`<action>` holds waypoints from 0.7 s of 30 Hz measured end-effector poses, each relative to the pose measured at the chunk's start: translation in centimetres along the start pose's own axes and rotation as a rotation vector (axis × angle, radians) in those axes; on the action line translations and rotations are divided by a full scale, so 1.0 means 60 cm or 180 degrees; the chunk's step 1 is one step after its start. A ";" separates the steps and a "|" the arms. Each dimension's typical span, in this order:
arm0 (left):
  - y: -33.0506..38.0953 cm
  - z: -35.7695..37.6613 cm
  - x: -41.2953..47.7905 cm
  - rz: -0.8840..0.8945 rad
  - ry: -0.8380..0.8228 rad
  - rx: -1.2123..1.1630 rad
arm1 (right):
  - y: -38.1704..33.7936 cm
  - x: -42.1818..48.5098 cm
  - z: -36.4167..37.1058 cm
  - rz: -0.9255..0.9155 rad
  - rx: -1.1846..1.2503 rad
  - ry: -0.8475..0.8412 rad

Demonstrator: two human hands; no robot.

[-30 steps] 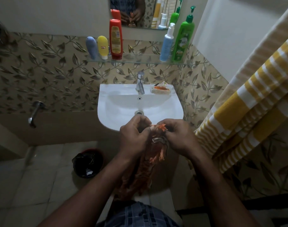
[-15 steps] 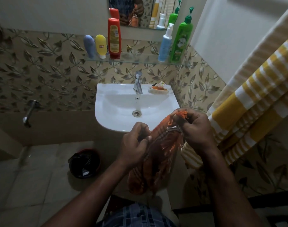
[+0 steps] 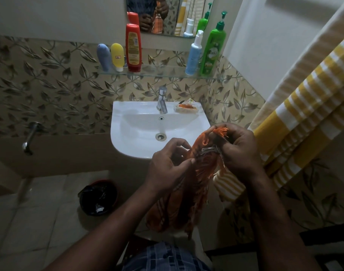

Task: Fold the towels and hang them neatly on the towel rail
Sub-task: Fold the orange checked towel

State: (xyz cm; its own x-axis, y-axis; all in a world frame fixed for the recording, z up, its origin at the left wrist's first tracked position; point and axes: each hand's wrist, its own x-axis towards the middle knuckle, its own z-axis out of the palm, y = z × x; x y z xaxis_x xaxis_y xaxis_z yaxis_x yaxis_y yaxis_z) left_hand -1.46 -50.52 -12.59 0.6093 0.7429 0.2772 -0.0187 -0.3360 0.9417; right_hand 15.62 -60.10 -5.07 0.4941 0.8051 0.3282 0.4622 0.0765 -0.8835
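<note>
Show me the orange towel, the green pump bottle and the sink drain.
orange towel (image 3: 185,202), head view, on its hanging lower folds.
green pump bottle (image 3: 212,52), head view, on its label.
sink drain (image 3: 160,136), head view, on the metal ring.

Left hand (image 3: 168,166) pinching orange towel (image 3: 186,202), right hand (image 3: 240,151) grip curled round its fringed end

Both hands are bunched on an orange fringed towel (image 3: 188,190) in front of the white sink (image 3: 139,132): right hand (image 3: 239,151) grips the top, left hand (image 3: 167,167) pinches the edge. A yellow striped towel (image 3: 304,114) hangs just right.
</note>
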 end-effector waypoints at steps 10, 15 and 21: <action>-0.003 -0.001 0.009 0.0307 -0.0484 0.0451 | -0.016 -0.005 0.003 -0.0098 -0.0083 -0.0035; -0.006 -0.001 0.002 0.0210 -0.1163 0.1118 | -0.016 -0.001 -0.006 -0.0107 -0.0083 0.0052; -0.034 -0.020 -0.004 0.0441 -0.1125 0.1996 | 0.000 0.004 -0.028 -0.0109 -0.0254 0.0290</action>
State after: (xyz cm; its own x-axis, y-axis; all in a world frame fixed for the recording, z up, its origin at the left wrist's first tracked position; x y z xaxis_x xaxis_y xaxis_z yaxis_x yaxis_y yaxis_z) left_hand -2.49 -49.31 -14.36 0.8556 0.4740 0.2078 0.2786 -0.7602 0.5870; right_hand 16.95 -60.90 -4.43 0.5403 0.7457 0.3899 0.5352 0.0531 -0.8431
